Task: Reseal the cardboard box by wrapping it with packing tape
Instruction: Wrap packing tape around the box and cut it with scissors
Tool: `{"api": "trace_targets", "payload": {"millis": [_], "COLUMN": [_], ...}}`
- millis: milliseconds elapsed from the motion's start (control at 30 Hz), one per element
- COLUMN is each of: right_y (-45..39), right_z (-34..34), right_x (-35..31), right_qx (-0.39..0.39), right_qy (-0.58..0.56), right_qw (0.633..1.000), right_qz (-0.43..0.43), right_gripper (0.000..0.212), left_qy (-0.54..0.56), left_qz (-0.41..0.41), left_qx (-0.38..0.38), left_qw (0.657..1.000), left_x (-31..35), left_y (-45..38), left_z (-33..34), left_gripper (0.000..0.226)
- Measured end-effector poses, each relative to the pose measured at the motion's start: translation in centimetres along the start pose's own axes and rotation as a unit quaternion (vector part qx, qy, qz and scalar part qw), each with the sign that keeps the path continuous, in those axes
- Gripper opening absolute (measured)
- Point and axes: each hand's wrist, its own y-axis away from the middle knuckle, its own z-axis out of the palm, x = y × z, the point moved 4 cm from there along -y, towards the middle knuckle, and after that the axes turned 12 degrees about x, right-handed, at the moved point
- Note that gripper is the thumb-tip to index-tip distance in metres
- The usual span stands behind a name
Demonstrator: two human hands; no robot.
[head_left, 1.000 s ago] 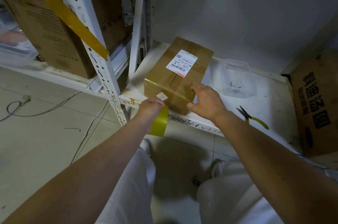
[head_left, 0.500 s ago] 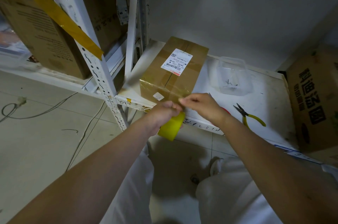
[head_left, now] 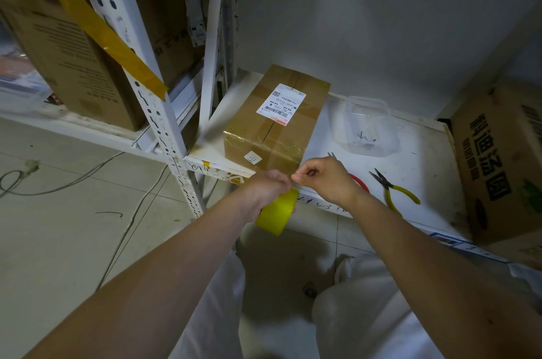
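Note:
A brown cardboard box [head_left: 275, 126] with a white shipping label lies on the white shelf [head_left: 416, 153], its near end at the shelf's front edge. Glossy tape crosses its near end. My left hand [head_left: 268, 185] grips a yellow roll of packing tape [head_left: 277, 212] just below and in front of the box. My right hand [head_left: 325, 179] meets it from the right, its fingertips pinching the tape's end between the two hands.
Yellow-handled pliers [head_left: 393, 188] lie on the shelf to the right, beside a red ring [head_left: 359, 181] partly hidden by my right hand. A clear plastic tub [head_left: 368, 126] stands behind. A large printed carton [head_left: 498, 159] fills the right end. White rack uprights [head_left: 164, 124] and cartons stand left.
My right hand left the box's near corner and came to the roll, pinching the tape there. My left hand moved right with the roll, toward the middle of the box's near end.

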Motion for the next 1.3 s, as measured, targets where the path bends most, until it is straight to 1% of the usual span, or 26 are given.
{"api": "trace_targets", "payload": {"millis": [67,167,267,300,400,433,533,667,733,767,833,900,967,1067,1167,1300], "right_y": [0.1,0.0,-0.2,-0.3,-0.1,0.0,0.1,-0.5,-1.1,-1.5,-2.6,-3.7,-4.6,-5.7,-6.3,-6.3], "right_z": [-0.1,-0.5,-1.2,-1.3,-1.1,-1.0,-0.9,-1.1,-1.3,-1.4,-1.8,-2.1,-2.0,-1.5,-1.3,-1.4], "right_x": [-0.1,0.0,0.4,0.5,0.1,-0.3,-1.7,-3.5,-3.9,-3.9,-3.5,-3.3,-3.3,-3.4,-3.3,-2.9], "right_qx": [0.025,0.061,0.087,0.089,0.101,0.111,0.144,0.169,0.181,0.186,0.191,0.176,0.155,0.141,0.138,0.148], "right_qy": [0.015,0.028,0.051,0.062,0.117,0.135,0.163,0.161,0.155,0.149,0.130,0.125,0.143,0.181,0.218,0.247], "right_qw": [1.000,0.998,0.995,0.994,0.986,0.982,0.970,0.965,0.965,0.966,0.970,0.976,0.977,0.973,0.966,0.958], "right_qz": [-0.010,-0.018,-0.022,-0.025,-0.060,-0.078,-0.104,-0.116,-0.111,-0.103,-0.071,-0.033,-0.020,-0.017,-0.004,0.004], "right_gripper": [0.011,0.009,0.010,0.009,0.008,0.009,0.010,0.009,0.010,0.011,0.012,0.013,0.014,0.014,0.013,0.012], "left_qy": [0.002,0.008,-0.007,-0.019,-0.047,-0.055,-0.093,-0.124,-0.106,-0.094,-0.087,-0.108,-0.139,-0.159,-0.168,-0.196], "left_qz": [-0.012,-0.015,-0.016,-0.016,-0.015,-0.016,-0.014,-0.001,-0.005,-0.001,0.024,0.067,0.097,0.098,0.098,0.107], "left_qx": [-0.013,-0.028,-0.024,-0.019,0.002,0.013,0.049,0.115,0.132,0.137,0.150,0.173,0.198,0.211,0.219,0.219], "left_qw": [1.000,0.999,1.000,1.000,0.999,0.998,0.994,0.986,0.985,0.986,0.985,0.977,0.965,0.960,0.956,0.950], "left_x": [-0.2,-0.3,-0.6,-0.7,-0.2,0.1,1.1,2.3,2.7,2.9,3.5,4.1,4.5,4.7,4.8,4.9], "left_y": [0.0,0.2,0.3,0.3,0.6,0.5,0.4,0.1,-0.3,-0.4,-0.7,-1.0,-1.1,-1.4,-1.6,-1.8], "left_z": [0.1,-0.1,-0.4,-0.4,-0.1,-0.1,-0.2,-0.9,-1.4,-1.5,-1.7,-1.7,-1.7,-1.4,-1.1,-0.7], "left_gripper": [0.028,0.050,0.061,0.061,0.048,0.047,0.063,0.068,0.070,0.068,0.056,0.044,0.035,0.026,0.027,0.040]}}
